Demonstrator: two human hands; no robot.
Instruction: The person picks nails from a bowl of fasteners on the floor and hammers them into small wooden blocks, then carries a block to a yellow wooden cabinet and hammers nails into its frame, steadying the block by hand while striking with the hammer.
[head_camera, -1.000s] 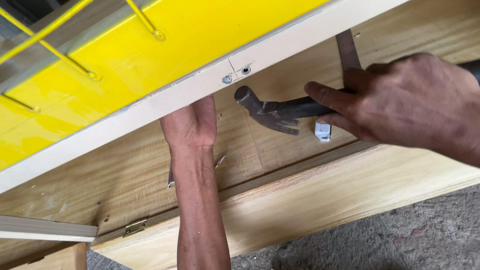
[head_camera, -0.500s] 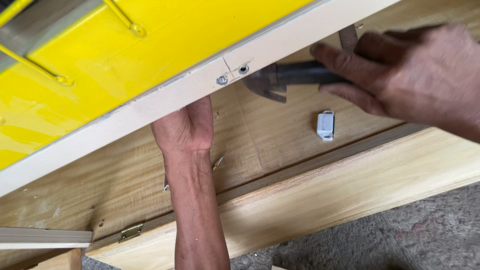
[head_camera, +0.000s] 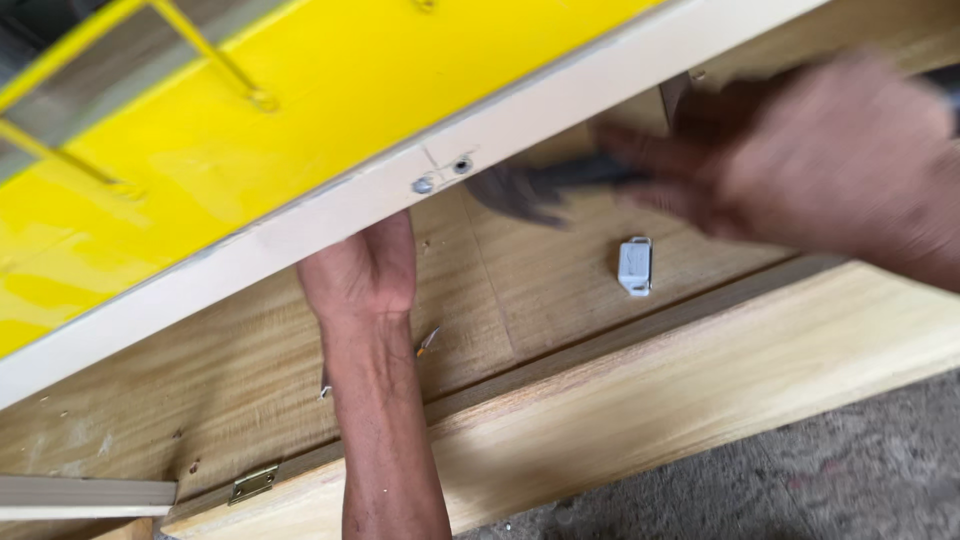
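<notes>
My right hand (head_camera: 800, 160), blurred by motion, grips the handle of a dark claw hammer (head_camera: 520, 190) at the upper right. The hammer's head is close beside two small fasteners (head_camera: 440, 175) in the cream edge (head_camera: 300, 230) of a yellow panel (head_camera: 250, 130). My left hand (head_camera: 365, 270) reaches up under that cream edge; its fingers are hidden behind it, so I cannot tell what they hold. A small white magnetic catch (head_camera: 634, 266) sits on the wooden board (head_camera: 540, 290) below the hammer.
A pale wooden beam (head_camera: 700, 390) runs diagonally below the board. A brass hinge (head_camera: 252, 484) sits at the lower left. Yellow wire rods (head_camera: 200, 60) lie on the yellow panel. Grey rough floor (head_camera: 800, 480) shows at the lower right.
My right hand has swung the hammer up and left, from beside the white catch toward the fasteners in the cream edge. My left hand has stayed under the edge.
</notes>
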